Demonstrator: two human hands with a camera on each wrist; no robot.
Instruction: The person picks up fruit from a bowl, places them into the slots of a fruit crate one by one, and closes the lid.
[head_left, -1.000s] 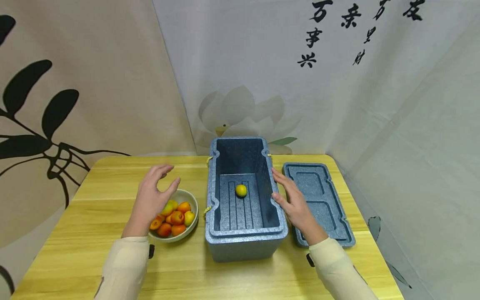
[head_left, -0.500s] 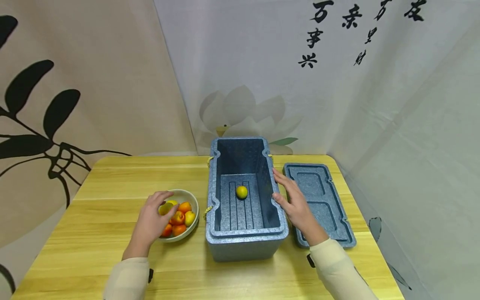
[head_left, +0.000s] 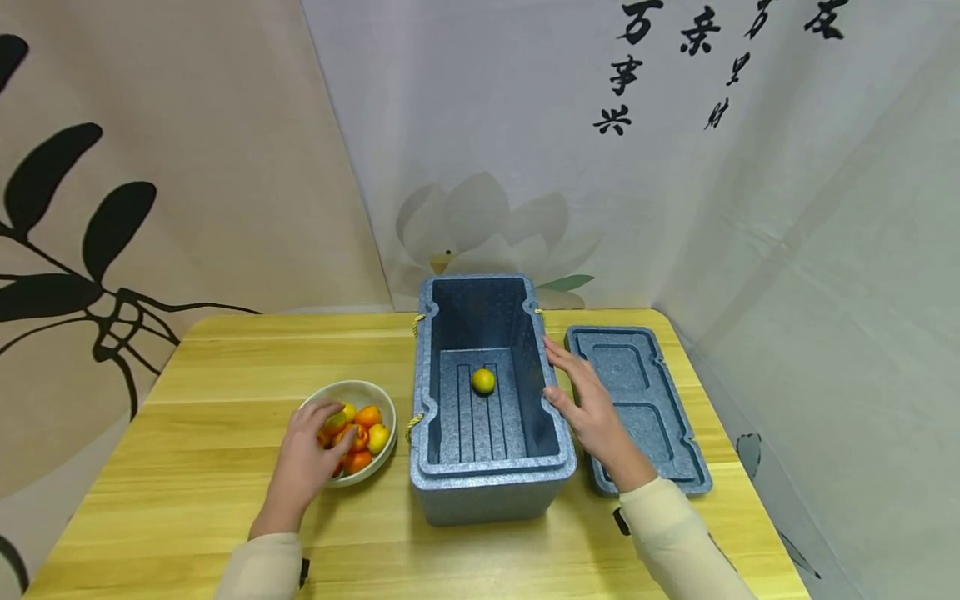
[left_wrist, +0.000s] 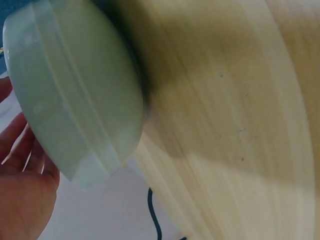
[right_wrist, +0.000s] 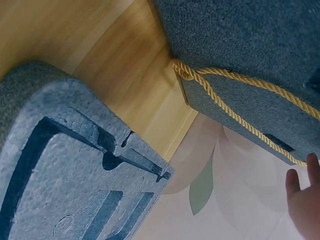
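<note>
Reaching into the bowl (head_left: 378, 396) just left of the foam box (head_left: 491, 487), my left hand (head_left: 307, 462) curls over the fruit (head_left: 358, 436); whether it grips one I cannot tell. My right hand (head_left: 588, 408) rests flat-fingered against the box's right rim, lid (head_left: 652, 400) beyond.

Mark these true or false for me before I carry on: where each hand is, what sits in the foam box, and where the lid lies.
1. The left hand reaches into the bowl of fruit. True.
2. The blue foam box holds three fruits. False: a single yellow fruit lies on its floor.
3. The right hand rests on the box's right rim. True.
4. The lid covers the box. False: it lies flat on the table, right of the box.
5. The bowl stands right of the box. False: it stands left of it.
</note>
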